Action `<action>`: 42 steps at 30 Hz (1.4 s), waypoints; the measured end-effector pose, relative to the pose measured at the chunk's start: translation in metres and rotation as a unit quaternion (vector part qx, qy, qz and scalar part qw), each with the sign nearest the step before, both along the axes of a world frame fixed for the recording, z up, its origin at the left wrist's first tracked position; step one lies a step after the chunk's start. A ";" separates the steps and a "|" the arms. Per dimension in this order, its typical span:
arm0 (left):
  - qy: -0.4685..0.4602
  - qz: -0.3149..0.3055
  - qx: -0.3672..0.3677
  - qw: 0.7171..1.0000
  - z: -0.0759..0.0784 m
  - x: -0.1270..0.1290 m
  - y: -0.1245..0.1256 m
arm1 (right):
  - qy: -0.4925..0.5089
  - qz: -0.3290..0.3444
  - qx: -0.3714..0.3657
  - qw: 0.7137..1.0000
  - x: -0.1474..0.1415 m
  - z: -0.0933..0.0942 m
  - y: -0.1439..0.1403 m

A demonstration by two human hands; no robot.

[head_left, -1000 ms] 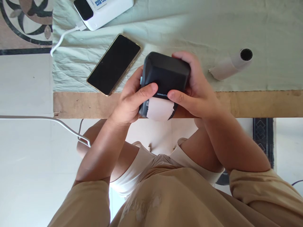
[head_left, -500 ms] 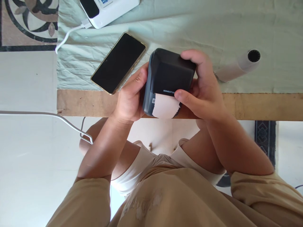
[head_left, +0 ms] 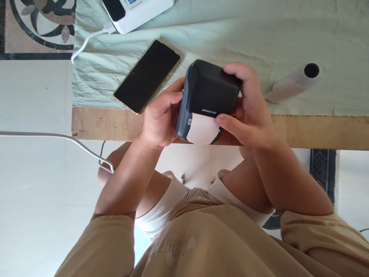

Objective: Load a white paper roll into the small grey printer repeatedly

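Between my two hands is a black and dark-grey label printer marked NIIMBOT, held over the table's front edge. A strip of pale label paper with a ragged end sticks out of its near side. My left hand is closed around the printer's left side, thumb along the edge and the other fingers mostly hidden beneath. My right hand grips the right side, its index finger at the far corner and its thumb by the paper slot. Left of the printer lies a smartphone with a dark screen.
A pale cylinder with a dark round end is on the green cloth to the right. A white device with a plugged-in cable stands at the back left. A white cable hangs near my left arm. The table has a wooden front edge.
The view has shifted slightly, so the table things sit a little further right. Both hands keep their hold on the printer, and the left thumb lies a bit lower along its side.
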State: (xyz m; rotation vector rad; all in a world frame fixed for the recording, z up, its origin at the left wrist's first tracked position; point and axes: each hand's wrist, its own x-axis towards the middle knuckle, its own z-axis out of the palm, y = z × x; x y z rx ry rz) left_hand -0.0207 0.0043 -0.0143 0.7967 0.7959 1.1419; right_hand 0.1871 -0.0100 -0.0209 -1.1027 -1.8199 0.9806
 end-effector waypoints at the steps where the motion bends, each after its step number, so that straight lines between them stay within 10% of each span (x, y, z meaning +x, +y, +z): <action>1: 0.005 0.002 -0.005 1.000 0.000 0.000 0.000 | 0.017 0.010 -0.002 1.000 0.001 0.000 0.000; 8: 0.012 0.027 -0.027 0.999 0.007 0.001 0.000 | 0.012 0.024 -0.038 0.999 0.003 0.007 0.000; 16: -0.007 -0.040 0.016 0.999 -0.003 -0.004 -0.003 | 0.046 -0.164 0.175 0.970 -0.006 0.017 0.000; 22: 0.028 -0.061 0.024 0.997 -0.010 -0.010 -0.003 | 0.192 -0.233 0.172 0.938 -0.017 0.031 -0.001; 31: 0.103 -0.054 0.123 0.986 -0.010 -0.010 -0.011 | -0.255 -0.126 0.174 0.943 0.001 0.036 -0.013; 42: 0.077 -0.031 0.113 0.990 -0.011 -0.009 -0.013 | -0.092 -0.114 0.138 0.979 -0.002 0.046 -0.015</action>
